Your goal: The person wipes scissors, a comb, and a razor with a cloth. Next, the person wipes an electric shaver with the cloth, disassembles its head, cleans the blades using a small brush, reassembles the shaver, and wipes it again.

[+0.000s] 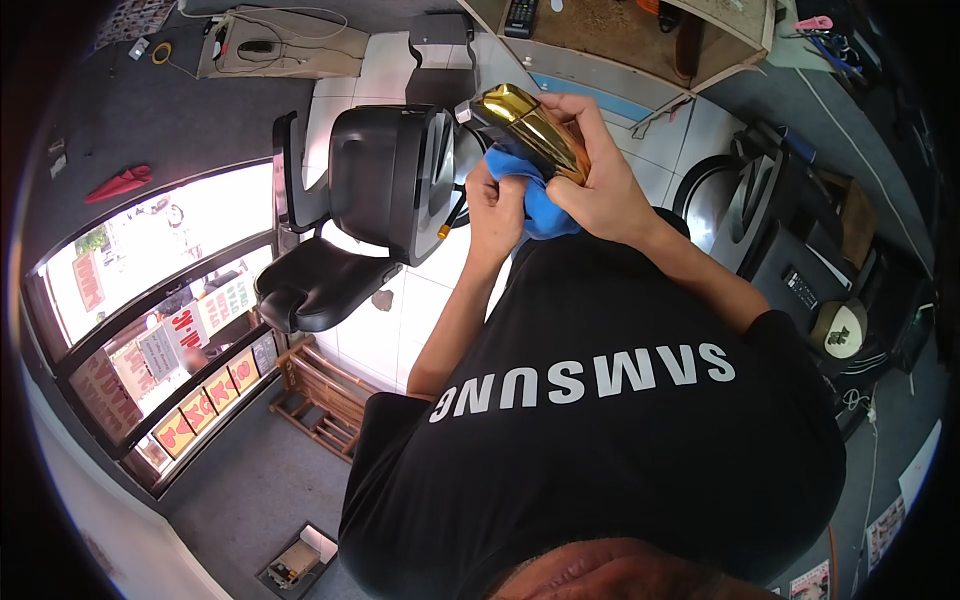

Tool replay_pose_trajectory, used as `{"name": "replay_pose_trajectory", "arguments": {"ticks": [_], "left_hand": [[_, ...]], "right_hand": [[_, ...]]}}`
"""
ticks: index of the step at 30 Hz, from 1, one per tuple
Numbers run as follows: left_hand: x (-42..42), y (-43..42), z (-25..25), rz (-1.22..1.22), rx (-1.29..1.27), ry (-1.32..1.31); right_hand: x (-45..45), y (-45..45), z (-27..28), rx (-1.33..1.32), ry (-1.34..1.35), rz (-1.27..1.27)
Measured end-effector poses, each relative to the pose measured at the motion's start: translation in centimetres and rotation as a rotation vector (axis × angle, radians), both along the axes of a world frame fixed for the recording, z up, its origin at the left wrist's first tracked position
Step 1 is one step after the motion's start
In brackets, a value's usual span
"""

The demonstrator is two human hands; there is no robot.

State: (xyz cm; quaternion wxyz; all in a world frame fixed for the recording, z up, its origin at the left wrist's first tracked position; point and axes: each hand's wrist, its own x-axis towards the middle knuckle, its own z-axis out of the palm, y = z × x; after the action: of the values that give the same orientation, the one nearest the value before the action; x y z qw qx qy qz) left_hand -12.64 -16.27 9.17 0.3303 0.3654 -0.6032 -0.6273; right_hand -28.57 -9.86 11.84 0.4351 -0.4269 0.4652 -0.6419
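My right hand (603, 175) is wrapped around a shiny gold hair clipper (520, 115), whose pale blade end points to the upper left. My left hand (497, 205) is closed on a blue cloth (545, 212), bunched against the underside of the clipper. Some of the cloth hangs below, between both hands. The fingertips of my left hand are partly hidden in its folds. Just left of my hands stands a black barber chair (380, 180).
A wooden counter (615, 30) carries a remote control (520, 18) at the top. A bamboo rack (325, 395) stands below the chair, near a glazed shopfront (165, 260). On the right are a black cabinet (800, 235) and another remote (799, 287). White tiles (375, 340) cover the floor.
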Motion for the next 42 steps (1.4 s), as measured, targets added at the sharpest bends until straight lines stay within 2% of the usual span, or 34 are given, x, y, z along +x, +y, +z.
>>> {"name": "replay_pose_trajectory", "arguments": {"ticks": [12, 18, 21, 24, 26, 29, 32, 33, 39, 41, 42], "left_hand": [[0.6, 0.0, 0.5, -0.057, 0.444, 0.156], [-0.1, 0.1, 2.8, -0.11, 0.424, 0.035], [0.8, -0.2, 1.4, -0.183, 0.232, -0.022], [1.1, 0.1, 1.5, -0.075, 0.435, 0.315], [1.5, 0.1, 1.7, 0.009, 0.466, 0.321], [2.2, -0.3, 1.4, 0.134, 0.501, 0.371], [1.3, -0.2, 2.0, 0.4, 0.468, 0.248], [2.0, -0.6, 1.6, 0.376, 0.452, 0.274], [1.7, -1.4, -0.7, 0.51, 0.507, 0.187], [2.2, -1.6, -1.7, 0.493, 0.493, 0.148], [2.6, -1.8, -2.5, 0.466, 0.494, 0.214]], "right_hand": [[0.5, 0.8, -0.1, 0.002, 0.03, -0.009], [0.4, 0.8, -0.8, 0.014, -0.053, 0.022], [-0.5, 0.6, -1.5, 0.075, -0.228, 0.083], [-1.2, 0.6, -2.3, 0.143, -0.501, 0.158], [-1.3, 0.6, -3.2, 0.125, -0.653, 0.236], [-0.4, 0.2, -3.5, 0.121, -0.699, 0.198], [-0.1, -0.3, -3.0, 0.243, -0.771, 0.221], [0.2, -0.8, -3.8, 0.253, -0.79, 0.199], [2.9, -2.6, -5.5, 0.295, -0.77, 0.197], [4.3, -3.2, -6.2, 0.328, -0.647, 0.177], [4.8, -3.7, -6.7, 0.344, -0.571, 0.171]]}}
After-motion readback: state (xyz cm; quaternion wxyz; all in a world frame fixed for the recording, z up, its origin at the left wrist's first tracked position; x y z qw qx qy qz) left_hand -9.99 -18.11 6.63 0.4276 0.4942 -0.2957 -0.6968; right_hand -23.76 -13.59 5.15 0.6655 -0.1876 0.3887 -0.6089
